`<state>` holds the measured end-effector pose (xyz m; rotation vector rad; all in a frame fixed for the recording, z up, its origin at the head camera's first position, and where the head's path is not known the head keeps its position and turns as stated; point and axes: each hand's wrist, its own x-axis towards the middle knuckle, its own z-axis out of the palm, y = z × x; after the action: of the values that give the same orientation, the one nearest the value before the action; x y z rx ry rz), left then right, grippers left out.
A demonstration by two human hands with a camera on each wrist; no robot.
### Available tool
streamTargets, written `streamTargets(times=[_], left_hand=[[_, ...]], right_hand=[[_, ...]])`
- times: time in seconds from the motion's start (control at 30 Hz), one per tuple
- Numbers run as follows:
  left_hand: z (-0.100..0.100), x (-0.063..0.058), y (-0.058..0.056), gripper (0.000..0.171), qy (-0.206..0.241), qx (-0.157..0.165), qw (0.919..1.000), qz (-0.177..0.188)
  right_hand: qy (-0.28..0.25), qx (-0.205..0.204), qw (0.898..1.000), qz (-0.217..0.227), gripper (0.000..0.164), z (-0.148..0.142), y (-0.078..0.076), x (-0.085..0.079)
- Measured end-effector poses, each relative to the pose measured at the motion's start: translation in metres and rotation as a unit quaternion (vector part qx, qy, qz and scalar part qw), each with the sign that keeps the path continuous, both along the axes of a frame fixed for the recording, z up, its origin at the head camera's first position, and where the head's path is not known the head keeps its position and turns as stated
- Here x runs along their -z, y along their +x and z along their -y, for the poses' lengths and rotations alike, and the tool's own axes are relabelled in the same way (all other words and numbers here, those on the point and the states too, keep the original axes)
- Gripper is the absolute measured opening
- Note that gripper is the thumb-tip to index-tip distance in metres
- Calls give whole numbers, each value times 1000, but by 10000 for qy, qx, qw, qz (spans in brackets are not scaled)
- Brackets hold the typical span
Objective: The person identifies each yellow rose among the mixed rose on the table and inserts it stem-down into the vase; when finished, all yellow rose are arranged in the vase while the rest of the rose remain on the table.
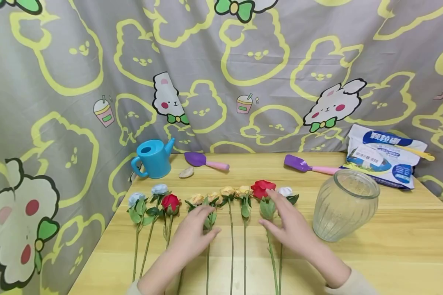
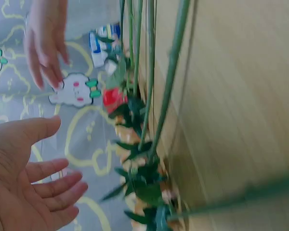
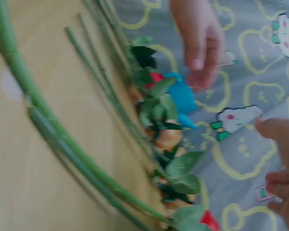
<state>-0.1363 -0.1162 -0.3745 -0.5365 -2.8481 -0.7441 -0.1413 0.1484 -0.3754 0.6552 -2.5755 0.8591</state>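
Several long-stemmed artificial roses lie in a row across the wooden table, with their stems toward me. From the left come blue roses (image 1: 160, 189), a red rose (image 1: 170, 203), yellow roses (image 1: 227, 190), another red rose (image 1: 262, 188) and a white rose (image 1: 285, 191). My left hand (image 1: 193, 231) hovers over the left yellow roses, fingers loosely extended and holding nothing. Its spread fingers also show in the left wrist view. Over the right-hand red rose my right hand (image 1: 293, 225) hangs with thumb and fingers apart, partly covering the leaves. Nothing is between its fingers.
A ribbed glass vase (image 1: 345, 205) stands right of my right hand. Behind the roses are a blue watering can (image 1: 154, 159), a stone (image 1: 186, 172), a purple trowel (image 1: 195, 159), a purple scoop (image 1: 299, 163) and a printed bag (image 1: 385, 155). A patterned curtain (image 1: 206, 61) hangs behind the table.
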Motion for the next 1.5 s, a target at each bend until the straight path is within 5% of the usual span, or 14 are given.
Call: streamTargets(times=[0.13,0.3,0.47,0.6,0.73,0.93,1.0,1.17,1.33,1.5], left_hand=[[15,-1,-1,36,31,-167,9999,-5],[35,1,-1,26,-19,-451,9986,290],[54,3,-3,27,22,-796,9956,503],[67,3,-2,28,97,-1101,9920,605],[74,5,-1,27,175,-1186,9903,708],[76,10,-2,26,302,-1197,9893,779],[76,10,-1,24,316,-1199,9886,854],[69,10,-4,18,133,-906,9906,1019],[63,13,-11,14,-145,-576,9901,1273],[61,19,-15,15,-189,-333,9885,1463]], right_hand=[[-743,-245,9913,-1054,62,-15,6,-20],[-1746,-550,9426,-2792,54,-47,12,-52],[-2476,-73,9106,-3307,49,-83,21,-65],[-2541,479,9160,-3067,62,-109,15,-50],[-3009,628,9282,-2095,58,-125,11,-26],[-4571,84,8791,-1349,65,-131,8,-3],[-4693,-82,8748,-1201,66,-133,7,0],[-4574,-20,8875,-565,65,-138,11,5],[-4417,-390,8956,-348,74,-142,13,11],[-3888,-134,9209,-240,87,-143,16,13]])
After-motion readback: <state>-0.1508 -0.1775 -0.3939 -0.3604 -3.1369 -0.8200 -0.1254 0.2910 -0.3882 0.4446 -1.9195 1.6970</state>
